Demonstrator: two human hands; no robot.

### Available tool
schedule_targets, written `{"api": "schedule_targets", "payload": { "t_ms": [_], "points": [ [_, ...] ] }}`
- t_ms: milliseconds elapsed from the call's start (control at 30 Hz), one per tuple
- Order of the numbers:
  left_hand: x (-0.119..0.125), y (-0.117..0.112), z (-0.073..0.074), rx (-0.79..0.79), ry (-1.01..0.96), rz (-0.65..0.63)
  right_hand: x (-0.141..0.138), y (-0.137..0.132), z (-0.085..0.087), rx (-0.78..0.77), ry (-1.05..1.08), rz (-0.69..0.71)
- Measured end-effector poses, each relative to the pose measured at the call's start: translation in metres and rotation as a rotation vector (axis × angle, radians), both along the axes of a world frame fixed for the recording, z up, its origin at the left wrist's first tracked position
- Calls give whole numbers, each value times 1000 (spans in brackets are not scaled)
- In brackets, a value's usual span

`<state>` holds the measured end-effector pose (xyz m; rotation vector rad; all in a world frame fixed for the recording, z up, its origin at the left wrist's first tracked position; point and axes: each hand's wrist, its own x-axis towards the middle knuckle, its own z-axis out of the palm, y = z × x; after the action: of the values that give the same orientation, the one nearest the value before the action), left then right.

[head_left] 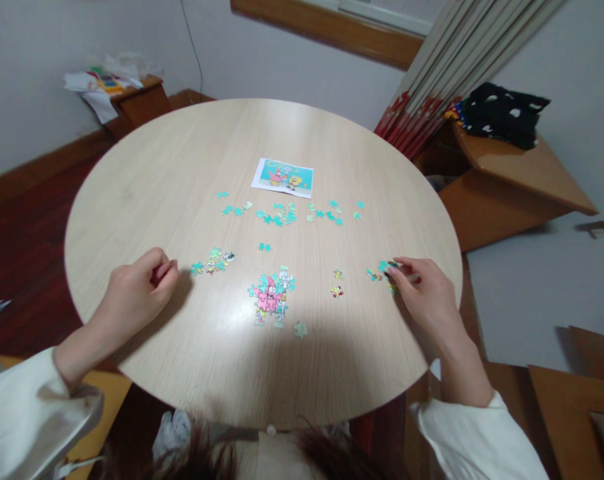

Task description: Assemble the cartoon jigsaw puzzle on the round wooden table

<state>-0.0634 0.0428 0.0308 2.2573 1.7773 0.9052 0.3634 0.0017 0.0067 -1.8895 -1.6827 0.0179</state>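
On beige round wood-grain tabletop (182,167): teal/multicolour cardboard jigsaw pcs (383,265) at fingertips, yr R hand (427,293), pinch: can't tell; yr L hand (139,283), fingers curled together, nr 2nd cluster (215,253).

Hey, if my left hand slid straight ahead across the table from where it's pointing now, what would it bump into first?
Probably the small cluster of puzzle pieces just beyond your left hand, its nearest turquoise piece first, though the hand's height is hard to judge.
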Motion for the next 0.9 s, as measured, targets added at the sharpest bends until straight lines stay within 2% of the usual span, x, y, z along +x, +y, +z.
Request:
{"api": "schedule_targets", "payload": {
  "t_ms": [67, 100, 200, 300, 433, 700, 800, 900],
  "points": [
    [1, -1, 0, -7, -3, -8, -23, -8, 11, 44, -5, 49],
    [1, -1, 0, -4, -9, -20, -38, -13, 15, 36, 29, 137],
    [5, -3, 1, 6, -27, -63, -85, -28, 19, -145, 131, 532],
    [9, -5, 1, 4, -30, -99, -115, -34, 12, -274, 139, 697],
    [10, -10, 0, 41, -37, -145, -122, -31, 6, -347, 111, 731],
    [11, -16, -4, 47, -52, -162, -120, -26, 18, -457, 159, 691],
    [12, -20, -5, 30, -67, -166, -122, -28, 21, -527, 284, 639],
    [17, -28, -4, -12, -109, -199, -129, -29, 20, -552, 550, 580]
  ]
}}
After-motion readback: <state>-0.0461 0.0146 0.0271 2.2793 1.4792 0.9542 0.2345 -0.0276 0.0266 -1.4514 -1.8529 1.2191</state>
